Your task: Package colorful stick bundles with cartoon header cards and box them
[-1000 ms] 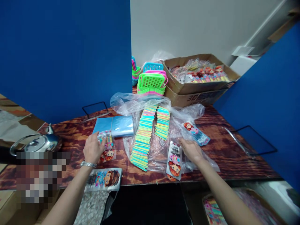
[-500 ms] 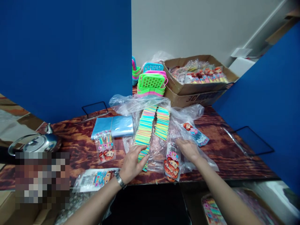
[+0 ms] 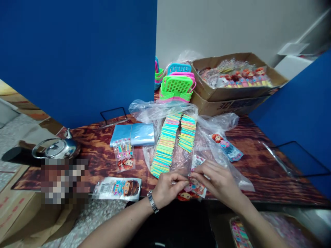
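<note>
My left hand (image 3: 169,188), with a metal watch band at the wrist, is closed in a pinch at the left edge of a small printed plastic bag (image 3: 196,187) with cartoon figures. My right hand (image 3: 218,179) pinches the same bag from the right, fingertips close to the left ones. More printed bags (image 3: 184,196) lie beneath, mostly covered by the hands. Just beyond, thin coloured sticks lie in a long row (image 3: 165,143) and a shorter row (image 3: 187,134) on clear plastic sheeting (image 3: 207,137). Whether sticks are inside my left fingers is hidden.
A stack of blue film bags (image 3: 133,133) and a filled packet (image 3: 124,155) lie left, with another packet (image 3: 119,188) at the front edge. A kettle (image 3: 58,148) stands far left. Behind are plastic baskets (image 3: 177,84) and a carton (image 3: 232,93). A printed bag (image 3: 227,146) lies right.
My left hand has left the near end of the long stick row and come right to the bag. My right hand has closed on the bag. The view has shifted left.
</note>
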Tool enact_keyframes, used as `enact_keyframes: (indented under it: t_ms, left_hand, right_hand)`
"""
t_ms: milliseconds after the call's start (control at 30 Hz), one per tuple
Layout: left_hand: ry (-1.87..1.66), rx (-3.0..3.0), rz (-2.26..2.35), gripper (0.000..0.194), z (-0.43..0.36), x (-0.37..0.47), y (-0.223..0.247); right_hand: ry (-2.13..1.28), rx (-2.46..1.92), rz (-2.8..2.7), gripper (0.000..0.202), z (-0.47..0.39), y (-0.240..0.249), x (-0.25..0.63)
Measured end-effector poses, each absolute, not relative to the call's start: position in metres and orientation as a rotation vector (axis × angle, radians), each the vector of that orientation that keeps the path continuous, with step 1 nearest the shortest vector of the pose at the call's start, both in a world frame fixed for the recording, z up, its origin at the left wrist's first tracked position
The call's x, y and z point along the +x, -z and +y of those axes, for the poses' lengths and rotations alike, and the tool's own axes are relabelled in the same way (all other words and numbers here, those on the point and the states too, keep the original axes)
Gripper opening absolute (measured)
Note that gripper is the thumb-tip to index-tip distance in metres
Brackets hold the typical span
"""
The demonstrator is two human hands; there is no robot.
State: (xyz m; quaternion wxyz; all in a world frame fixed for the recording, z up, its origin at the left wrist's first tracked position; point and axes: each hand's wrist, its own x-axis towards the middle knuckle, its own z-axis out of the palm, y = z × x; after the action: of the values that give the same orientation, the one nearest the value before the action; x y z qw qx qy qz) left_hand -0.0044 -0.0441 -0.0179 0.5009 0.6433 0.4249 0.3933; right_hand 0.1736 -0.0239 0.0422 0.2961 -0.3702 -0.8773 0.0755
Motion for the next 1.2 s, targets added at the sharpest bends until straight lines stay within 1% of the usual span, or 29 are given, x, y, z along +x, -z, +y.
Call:
enact_keyframes:
  t_ms: [100, 200, 267, 300, 333, 500, 600, 733, 967, 1200]
  left_hand:
    - [-0.965, 1.376, 1.109, 0.016, -0.056, -0.022, 0.031]
    - [-0.968, 1.263, 1.181, 0.024, -0.068, -0.041, 0.041]
    - [-0.955, 1.239, 1.196, 0.025, -0.076, -0.052, 0.042]
    - [-0.948, 1.237, 1.206, 0.025, -0.080, -0.057, 0.041]
    - [-0.937, 1.240, 1.219, 0.024, -0.083, -0.060, 0.040]
    - [-0.895, 1.279, 1.279, 0.021, -0.093, -0.069, 0.040]
    - [-0.898, 1.261, 1.277, 0.021, -0.093, -0.068, 0.044]
    - [-0.901, 1.222, 1.247, 0.020, -0.090, -0.066, 0.045]
    - [-0.934, 1.236, 1.247, 0.019, -0.087, -0.066, 0.042]
    - [-1.003, 1.148, 1.180, 0.019, -0.082, -0.070, 0.035]
  right_hand:
    - [-0.393, -0.920, -2.315, 0.007, -0.029, -0.031, 0.160]
    - [-0.724, -0.878, -2.315, 0.017, -0.026, -0.019, 0.149]
    - [-0.851, -0.936, -2.289, 0.023, -0.017, -0.007, 0.139]
    - [-0.826, -1.005, -2.290, 0.025, -0.012, 0.000, 0.133]
    - [-0.731, -1.100, -2.309, 0.025, -0.007, 0.008, 0.126]
    - [-0.018, -1.473, -2.714, 0.025, 0.010, 0.047, 0.089]
    - [0.177, -1.527, -2.791, 0.019, 0.012, 0.057, 0.080]
    - [0.200, -1.513, -2.835, 0.009, 0.014, 0.054, 0.076]
    - [0.157, -1.537, -2.865, 0.013, 0.018, 0.049, 0.070]
    - [0.013, -1.530, -2.853, 0.014, 0.028, 0.048, 0.078]
